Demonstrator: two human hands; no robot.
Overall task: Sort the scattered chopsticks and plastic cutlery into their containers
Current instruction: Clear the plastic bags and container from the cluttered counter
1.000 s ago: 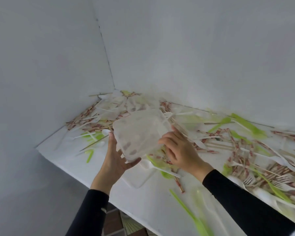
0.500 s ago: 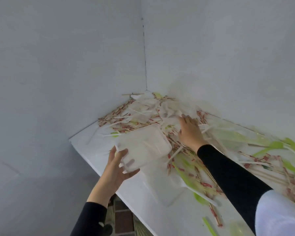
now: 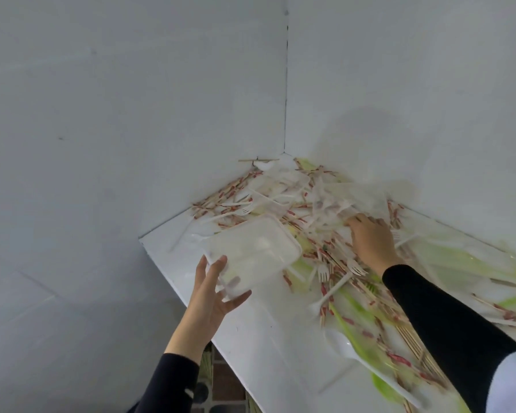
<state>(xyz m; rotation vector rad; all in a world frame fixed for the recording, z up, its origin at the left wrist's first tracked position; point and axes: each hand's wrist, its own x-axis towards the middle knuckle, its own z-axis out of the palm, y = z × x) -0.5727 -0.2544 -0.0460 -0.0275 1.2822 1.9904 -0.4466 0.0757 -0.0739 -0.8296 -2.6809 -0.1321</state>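
My left hand [image 3: 210, 296] holds a clear plastic container [image 3: 252, 254] by its near corner, tilted just above the white table [image 3: 268, 347]. A white plastic piece lies inside the container. My right hand [image 3: 370, 242] reaches into the pile of white plastic cutlery and red-wrapped chopsticks [image 3: 283, 201] heaped in the corner, palm down, fingers curled into the pile; what it holds is hidden. White forks [image 3: 323, 272] lie just left of that wrist. A white spoon [image 3: 344, 347] and green-wrapped pieces [image 3: 352, 332] lie nearer me.
Two white walls meet behind the pile at a corner [image 3: 285, 150]. The table's left edge [image 3: 173, 281] drops to a brick floor [image 3: 224, 383]. More chopsticks and green wrappers [image 3: 474, 263] spread along the right side of the table.
The view has swung left toward the corner. My right hand has let go of the container and reached back into the pile. My left hand has kept hold of the container.
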